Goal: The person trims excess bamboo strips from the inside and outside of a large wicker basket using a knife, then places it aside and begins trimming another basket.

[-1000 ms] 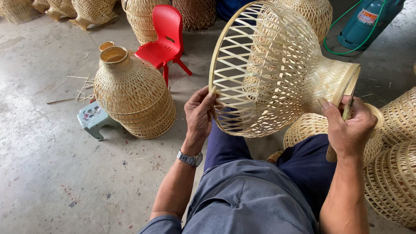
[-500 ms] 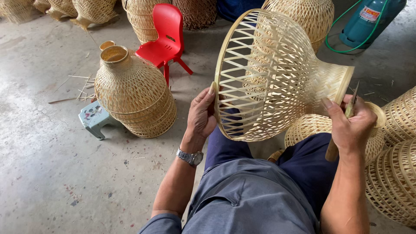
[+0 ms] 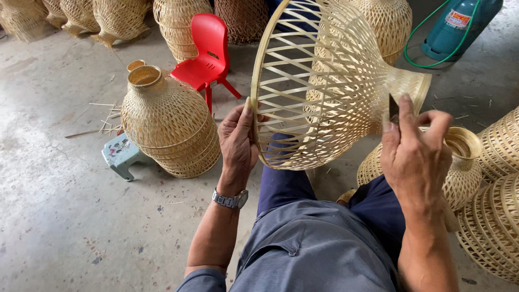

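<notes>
The left hand (image 3: 238,143) was closed on the wide rim of the open-weave bamboo frame (image 3: 324,81), thumb up along the hoop and fingers curled behind it, holding the frame tilted on its side above the person's lap. The right hand (image 3: 413,154) was pinched shut around a small dark blade (image 3: 393,108), its tip standing just beside the frame's narrow, tightly woven neck. Judging from how it looked, the frame was well along: the hoop, the spread ribs and the neck band were all in place, while the wide gaps between the ribs were still bare next to the dense weave of the finished pieces nearby, so filling or trimming seemed to remain. Outward from the hands, a finished woven basket (image 3: 170,127) with a narrow round mouth stood on the concrete floor (image 3: 59,216), touching a small pale blue stool (image 3: 121,156), with a red plastic chair (image 3: 208,51) just behind it. Loose bamboo slivers (image 3: 100,121) lay scattered to the left. More woven pieces crowded the right side, 1 open-mouthed basket (image 3: 462,162) directly under the right hand, leaving little room there. A teal gas cylinder (image 3: 459,24) with a green hose (image 3: 416,43) stood well apart.
</notes>
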